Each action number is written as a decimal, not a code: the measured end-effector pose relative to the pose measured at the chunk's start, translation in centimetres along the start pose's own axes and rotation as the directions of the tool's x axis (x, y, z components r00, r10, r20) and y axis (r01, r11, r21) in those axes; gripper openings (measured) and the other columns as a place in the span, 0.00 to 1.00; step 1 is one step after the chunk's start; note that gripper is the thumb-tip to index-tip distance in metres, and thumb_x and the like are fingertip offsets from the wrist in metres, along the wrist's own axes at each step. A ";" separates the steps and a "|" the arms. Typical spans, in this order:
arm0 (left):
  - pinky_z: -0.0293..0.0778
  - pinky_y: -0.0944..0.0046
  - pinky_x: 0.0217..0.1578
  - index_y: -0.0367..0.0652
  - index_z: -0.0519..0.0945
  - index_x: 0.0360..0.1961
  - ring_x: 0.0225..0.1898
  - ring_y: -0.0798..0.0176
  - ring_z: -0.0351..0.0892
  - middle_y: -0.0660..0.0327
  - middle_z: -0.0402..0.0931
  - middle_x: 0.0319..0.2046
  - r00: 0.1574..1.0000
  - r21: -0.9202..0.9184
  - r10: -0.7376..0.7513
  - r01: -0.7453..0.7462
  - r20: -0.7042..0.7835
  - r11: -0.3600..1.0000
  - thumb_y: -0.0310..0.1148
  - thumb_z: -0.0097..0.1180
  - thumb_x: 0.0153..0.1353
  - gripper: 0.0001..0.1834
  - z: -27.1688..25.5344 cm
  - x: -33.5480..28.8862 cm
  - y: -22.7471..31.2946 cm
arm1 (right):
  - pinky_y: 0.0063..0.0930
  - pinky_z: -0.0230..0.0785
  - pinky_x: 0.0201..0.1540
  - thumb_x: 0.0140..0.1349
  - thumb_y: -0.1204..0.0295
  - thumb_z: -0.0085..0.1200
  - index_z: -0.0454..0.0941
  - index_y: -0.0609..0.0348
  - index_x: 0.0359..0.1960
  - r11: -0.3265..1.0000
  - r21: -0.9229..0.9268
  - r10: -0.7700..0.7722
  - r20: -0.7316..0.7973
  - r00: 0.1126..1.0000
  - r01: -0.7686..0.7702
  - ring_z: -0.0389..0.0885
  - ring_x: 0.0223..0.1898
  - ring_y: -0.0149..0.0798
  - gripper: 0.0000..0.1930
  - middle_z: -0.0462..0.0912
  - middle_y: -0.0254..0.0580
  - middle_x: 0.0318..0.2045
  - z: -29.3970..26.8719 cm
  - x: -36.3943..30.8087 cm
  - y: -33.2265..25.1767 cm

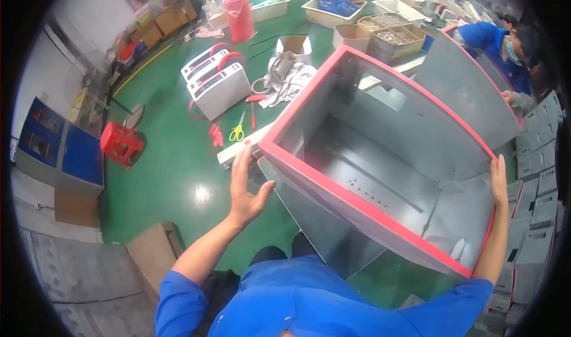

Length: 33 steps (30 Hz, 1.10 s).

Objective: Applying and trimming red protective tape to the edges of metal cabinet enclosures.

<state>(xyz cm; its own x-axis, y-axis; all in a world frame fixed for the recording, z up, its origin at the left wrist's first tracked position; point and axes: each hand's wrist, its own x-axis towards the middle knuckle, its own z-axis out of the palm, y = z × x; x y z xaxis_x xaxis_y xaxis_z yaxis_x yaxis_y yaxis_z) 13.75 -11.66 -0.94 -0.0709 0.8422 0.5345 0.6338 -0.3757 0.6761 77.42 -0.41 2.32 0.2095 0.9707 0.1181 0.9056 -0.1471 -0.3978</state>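
Observation:
A large grey sheet-metal cabinet (363, 215) stands in front of me, its open side up and red edging strip (357, 201) running around the rim. Several small holes show in its inner wall, with a rectangular cutout on the far side. My right hand (499, 182) grips the rim at the right corner. My left hand (247, 197) is beside the left corner, fingers stretched upward and thumb apart, holding nothing. Beyond it lie yellow-green scissors (238, 129) and red scraps (216, 135). A small white item (457, 249) rests inside the cabinet's near right corner.
Two white machines with red reels (220, 90) stand on the green floor, beside grey cloth (287, 78). A red stool (121, 145) is at left. At upper right a co-worker (493, 45) handles another metal cabinet (464, 90). Grey metal boxes (538, 200) are stacked at right.

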 end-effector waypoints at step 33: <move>0.64 0.54 0.47 0.40 0.71 0.45 0.48 0.49 0.66 0.53 0.69 0.45 0.909 0.334 -0.034 -0.118 0.416 0.935 0.28 0.54 0.49 0.19 5.5 18.6 -37.9 | 0.36 0.50 0.60 0.64 0.71 0.34 0.63 0.68 0.54 0.990 -0.098 -0.111 -0.122 0.986 0.099 0.62 0.58 0.45 0.19 0.65 0.52 0.55 12.1 -14.1 -44.7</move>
<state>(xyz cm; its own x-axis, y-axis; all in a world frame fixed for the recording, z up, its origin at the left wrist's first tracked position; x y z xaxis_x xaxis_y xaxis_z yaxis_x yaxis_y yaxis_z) -7.38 20.38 -19.42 0.2345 0.9390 0.2516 0.8582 -0.3215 0.4002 29.54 -5.19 7.38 0.1510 0.9505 0.2717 0.9537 -0.0677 -0.2931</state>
